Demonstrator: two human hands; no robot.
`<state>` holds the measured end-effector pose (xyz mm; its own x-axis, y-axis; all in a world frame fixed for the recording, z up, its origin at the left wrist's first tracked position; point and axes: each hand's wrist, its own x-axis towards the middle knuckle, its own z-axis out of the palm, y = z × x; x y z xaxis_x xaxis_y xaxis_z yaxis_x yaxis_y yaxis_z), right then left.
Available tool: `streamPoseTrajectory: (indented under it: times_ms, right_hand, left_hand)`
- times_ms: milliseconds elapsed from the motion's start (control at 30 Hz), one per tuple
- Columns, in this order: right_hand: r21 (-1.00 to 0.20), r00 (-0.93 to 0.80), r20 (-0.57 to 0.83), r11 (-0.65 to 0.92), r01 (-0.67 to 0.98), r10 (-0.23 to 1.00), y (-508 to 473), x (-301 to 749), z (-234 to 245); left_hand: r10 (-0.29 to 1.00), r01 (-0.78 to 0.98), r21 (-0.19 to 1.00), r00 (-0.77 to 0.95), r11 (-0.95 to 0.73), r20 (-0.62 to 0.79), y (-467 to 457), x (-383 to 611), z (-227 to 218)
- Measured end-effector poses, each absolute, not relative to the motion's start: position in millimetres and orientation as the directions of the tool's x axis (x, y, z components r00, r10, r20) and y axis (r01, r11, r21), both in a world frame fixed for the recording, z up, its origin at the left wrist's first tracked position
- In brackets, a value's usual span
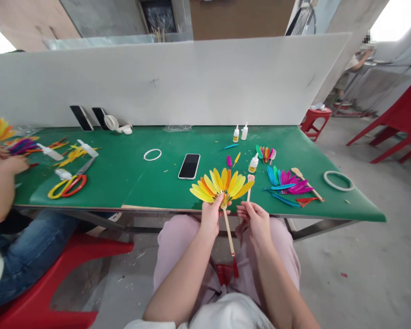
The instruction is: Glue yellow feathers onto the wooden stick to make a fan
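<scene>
My left hand (211,214) is closed round the base of a fan of yellow and orange feathers (222,184), where the feathers meet a thin wooden stick (229,233) with a red tassel at its lower end. My right hand (254,218) pinches a small wooden stick with a pale pink tip (249,187), held upright just right of the fan. Both hands are at the front edge of the green table (140,178), above my lap.
On the table lie a black phone (189,166), small glue bottles (240,133), loose coloured feathers (287,183), a white ring (338,180), another ring (152,154) and scissors (68,185). A co-worker's arm (0,192) works at the left. Red chairs stand at the right.
</scene>
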<state>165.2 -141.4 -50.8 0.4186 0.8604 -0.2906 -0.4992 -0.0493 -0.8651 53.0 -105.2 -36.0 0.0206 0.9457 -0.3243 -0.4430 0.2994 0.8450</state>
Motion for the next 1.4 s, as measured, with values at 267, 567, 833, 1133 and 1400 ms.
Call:
streamPoseTrajectory:
  times_ms: [267,567,833,1133,1400]
  right_hand:
    - [-0.844,0.359,-0.198,0.028,-0.536,0.912,-137.3,161.4,-38.9]
    - [-0.832,0.43,-0.188,0.09,-0.548,0.883,-133.8,152.0,-32.9]
    - [-0.819,0.438,-0.214,0.084,-0.568,0.873,-135.0,150.3,-32.1]
    - [-0.86,0.448,-0.22,0.044,-0.508,0.866,-134.0,150.2,-40.8]
    - [-0.867,0.451,-0.233,0.027,-0.498,0.862,-136.2,154.2,-45.5]
  left_hand:
    - [0.972,-0.409,0.882,0.061,0.233,-0.228,-117.4,60.3,-32.7]
    - [0.947,-0.445,0.838,0.09,0.315,-0.309,-125.3,62.1,-26.5]
    - [0.943,-0.449,0.831,0.107,0.327,-0.314,-126.6,60.5,-27.7]
    - [0.943,-0.462,0.823,0.137,0.33,-0.302,-125.4,59.7,-36.9]
    - [0.928,-0.508,0.782,0.11,0.361,-0.357,-125.2,62.6,-33.3]
